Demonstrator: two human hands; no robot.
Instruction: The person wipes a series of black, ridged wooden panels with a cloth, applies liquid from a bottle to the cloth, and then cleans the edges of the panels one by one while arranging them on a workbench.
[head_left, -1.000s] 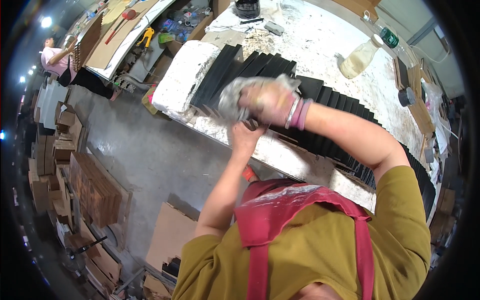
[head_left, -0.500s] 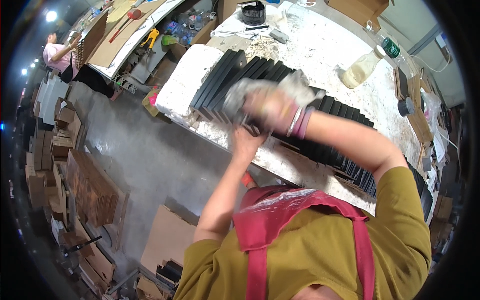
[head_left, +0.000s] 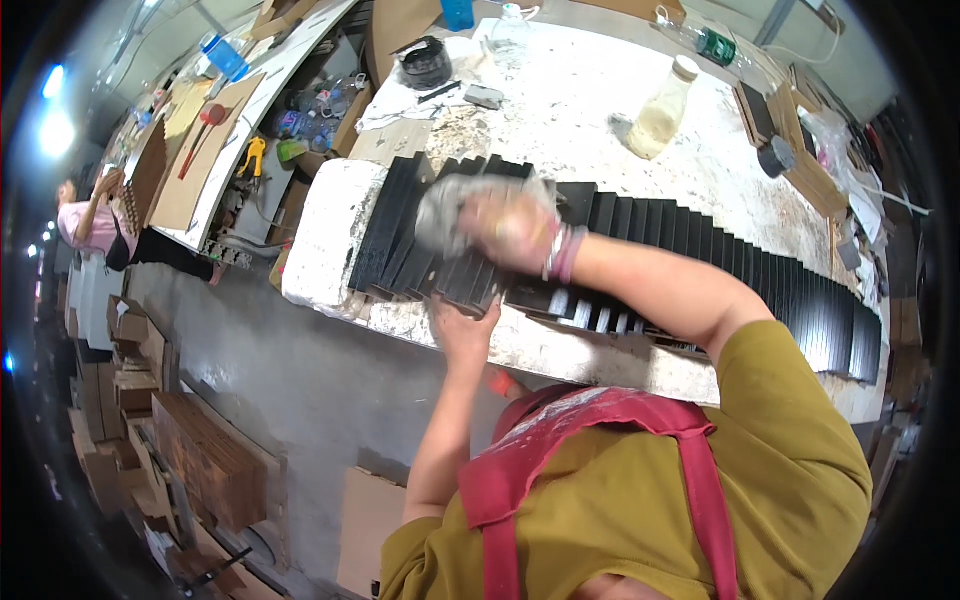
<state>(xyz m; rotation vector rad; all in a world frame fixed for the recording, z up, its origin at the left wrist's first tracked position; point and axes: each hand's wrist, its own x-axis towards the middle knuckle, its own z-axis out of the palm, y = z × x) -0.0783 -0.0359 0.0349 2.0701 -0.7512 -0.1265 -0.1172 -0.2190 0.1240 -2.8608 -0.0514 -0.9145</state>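
A long row of thin black boards (head_left: 740,275) leans overlapping along the near side of the worktable. My right hand (head_left: 508,228), smeared by motion, presses a greyish-white cloth (head_left: 436,215) onto the tops of boards near the row's left part. At the near ends of those boards, my left hand (head_left: 466,325) grips a few black boards (head_left: 468,280), thumb on the right side. The cloth and my right hand cover part of the boards beneath.
A white padded block (head_left: 330,235) lies left of the row. Farther back on the white table (head_left: 570,90) stand a bottle of pale liquid (head_left: 662,112) and a black-stained tub (head_left: 425,65). A person in pink (head_left: 95,225) is at another table, far left.
My view has shifted. My right hand has swept the cloth over the boards, and the boards by my left hand now lie flatter and more closely together.
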